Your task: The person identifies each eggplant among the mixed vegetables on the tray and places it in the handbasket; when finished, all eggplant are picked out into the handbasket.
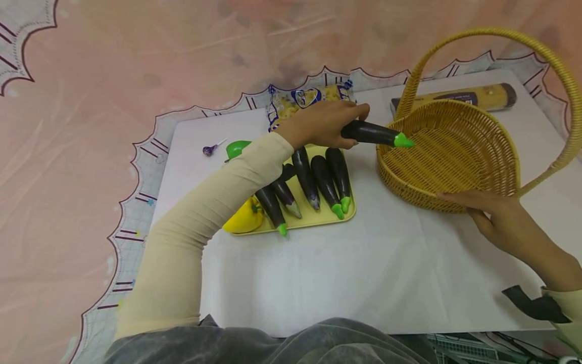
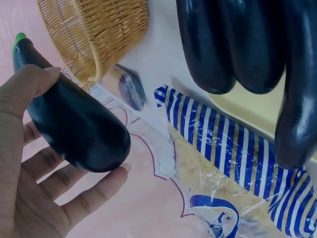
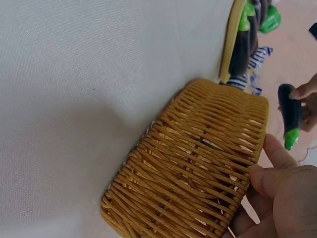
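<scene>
My left hand (image 1: 325, 121) grips a dark eggplant (image 1: 373, 132) with a green tip, held up between the tray and the basket. The left wrist view shows the thumb across this eggplant (image 2: 84, 124) and the fingers beneath. Its green end overlaps the near side of the yellow wicker basket (image 1: 402, 184) in the head view. My right hand (image 1: 504, 217) holds the basket's front rim, thumb on the outer wall (image 3: 188, 163) and fingers over the inside. Several more eggplants (image 1: 305, 177) lie on a pale yellow tray (image 1: 311, 221), partly hidden by the left arm.
A yellow bell pepper (image 1: 245, 218) sits at the tray's left, with a green pepper (image 1: 237, 148) behind. Past the tray lies a blue-striped clear bag (image 1: 282, 108). Behind the basket is a yellow tube-shaped package (image 1: 491, 97). A small lollipop (image 1: 210, 150) lies left. The basket's tall handle (image 1: 500, 33) arches up.
</scene>
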The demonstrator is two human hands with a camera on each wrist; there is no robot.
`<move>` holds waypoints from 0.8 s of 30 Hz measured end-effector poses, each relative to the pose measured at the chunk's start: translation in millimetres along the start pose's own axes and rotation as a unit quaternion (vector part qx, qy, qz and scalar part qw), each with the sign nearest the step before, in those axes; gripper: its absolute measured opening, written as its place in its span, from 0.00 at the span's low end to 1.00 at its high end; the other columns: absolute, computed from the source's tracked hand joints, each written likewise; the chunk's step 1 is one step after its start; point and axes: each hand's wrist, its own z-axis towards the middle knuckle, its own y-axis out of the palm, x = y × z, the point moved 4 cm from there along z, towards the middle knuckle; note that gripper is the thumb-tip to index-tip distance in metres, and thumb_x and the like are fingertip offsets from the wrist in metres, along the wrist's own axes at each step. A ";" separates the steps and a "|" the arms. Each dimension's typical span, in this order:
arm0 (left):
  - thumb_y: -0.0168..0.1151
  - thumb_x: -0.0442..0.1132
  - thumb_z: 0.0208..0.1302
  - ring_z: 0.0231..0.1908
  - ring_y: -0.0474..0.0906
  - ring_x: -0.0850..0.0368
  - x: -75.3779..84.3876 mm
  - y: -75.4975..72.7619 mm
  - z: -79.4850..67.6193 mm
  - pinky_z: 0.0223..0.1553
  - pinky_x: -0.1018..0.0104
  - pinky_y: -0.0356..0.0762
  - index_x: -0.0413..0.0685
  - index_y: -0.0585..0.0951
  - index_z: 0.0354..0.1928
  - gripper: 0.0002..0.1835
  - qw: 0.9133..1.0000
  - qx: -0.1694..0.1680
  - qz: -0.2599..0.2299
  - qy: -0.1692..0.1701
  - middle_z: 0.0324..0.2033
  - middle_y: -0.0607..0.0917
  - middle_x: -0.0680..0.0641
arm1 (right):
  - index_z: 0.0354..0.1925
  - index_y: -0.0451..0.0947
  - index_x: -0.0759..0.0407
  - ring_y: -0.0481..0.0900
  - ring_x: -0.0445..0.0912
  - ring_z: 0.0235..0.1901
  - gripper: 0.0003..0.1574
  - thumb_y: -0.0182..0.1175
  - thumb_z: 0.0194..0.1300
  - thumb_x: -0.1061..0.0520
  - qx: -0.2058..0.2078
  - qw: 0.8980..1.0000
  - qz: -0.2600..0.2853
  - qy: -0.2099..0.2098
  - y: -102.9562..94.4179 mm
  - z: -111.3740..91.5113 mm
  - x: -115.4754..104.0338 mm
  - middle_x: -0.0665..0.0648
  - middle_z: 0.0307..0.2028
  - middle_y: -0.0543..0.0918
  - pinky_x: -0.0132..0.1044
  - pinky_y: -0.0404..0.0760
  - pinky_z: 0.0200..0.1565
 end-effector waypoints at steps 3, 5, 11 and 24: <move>0.59 0.54 0.66 0.43 0.72 0.54 3.3 -0.8 3.7 0.46 0.61 0.72 0.52 0.68 0.61 0.26 1.000 0.002 0.003 0.006 0.48 0.78 0.48 | 0.52 0.84 0.56 0.84 0.57 0.42 0.36 0.67 0.46 0.81 0.000 1.000 -0.003 0.000 -0.5 0.3 0.4 0.59 0.45 0.87 0.08 0.55 0.50; 0.60 0.54 0.65 0.43 0.72 0.54 5.0 -0.8 6.6 0.45 0.61 0.72 0.52 0.69 0.60 0.26 1.000 0.003 0.002 0.009 0.48 0.79 0.48 | 0.52 0.84 0.56 0.84 0.56 0.42 0.36 0.67 0.46 0.81 -0.002 1.000 -0.006 0.002 -0.8 0.7 0.4 0.59 0.45 0.87 0.15 0.69 0.50; 0.59 0.55 0.65 0.43 0.73 0.55 9.8 0.1 15.4 0.45 0.61 0.72 0.54 0.68 0.61 0.26 1.000 0.006 0.008 0.015 0.48 0.80 0.50 | 0.52 0.84 0.57 0.84 0.59 0.43 0.35 0.67 0.47 0.80 -0.015 1.000 -0.005 0.018 -0.2 1.1 0.7 0.61 0.45 0.86 0.56 0.77 0.42; 0.56 0.55 0.67 0.45 0.72 0.56 19.9 1.6 32.9 0.46 0.61 0.71 0.54 0.66 0.64 0.27 1.000 -0.007 0.005 0.018 0.51 0.78 0.50 | 0.52 0.84 0.55 0.83 0.59 0.45 0.35 0.67 0.47 0.80 -0.016 1.000 0.001 0.020 0.9 -0.1 0.7 0.61 0.45 0.86 0.57 0.77 0.44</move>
